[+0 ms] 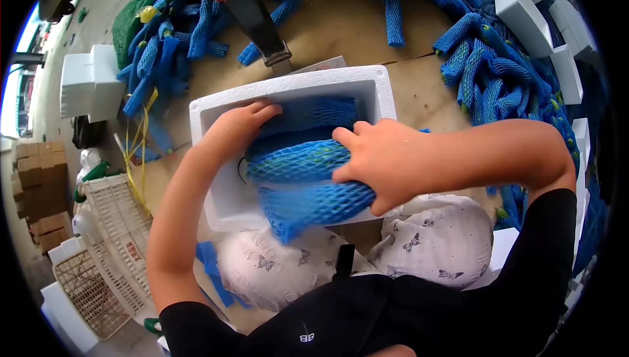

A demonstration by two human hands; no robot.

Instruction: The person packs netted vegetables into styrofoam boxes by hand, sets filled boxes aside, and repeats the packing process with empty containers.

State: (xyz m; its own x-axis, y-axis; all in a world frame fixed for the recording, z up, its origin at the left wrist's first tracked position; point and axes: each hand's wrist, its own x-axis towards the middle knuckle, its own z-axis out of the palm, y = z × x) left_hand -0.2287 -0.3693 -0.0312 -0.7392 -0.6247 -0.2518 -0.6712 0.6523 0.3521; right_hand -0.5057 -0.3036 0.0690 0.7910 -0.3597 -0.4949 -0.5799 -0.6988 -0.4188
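Observation:
A white foam box (288,84) stands in front of my lap. Inside lie tubes wrapped in blue foam netting, one sleeve (311,112) along the far wall. Green shows through the mesh of another netted sleeve (298,160). My right hand (383,160) is closed around the right end of a netted bundle (318,206), which is blurred and tilts over the near rim. At the box's left side, my left hand (246,124) reaches in with its fingers stretched over the sleeves. Its thumb is mostly hidden.
Netted tubes are heaped at the right (491,75) and far left (157,56). A dark metal arm (255,26) reaches down behind the box. White foam boxes (524,16) line the right edge; a plastic crate (118,226) and cardboard boxes (42,180) stand left.

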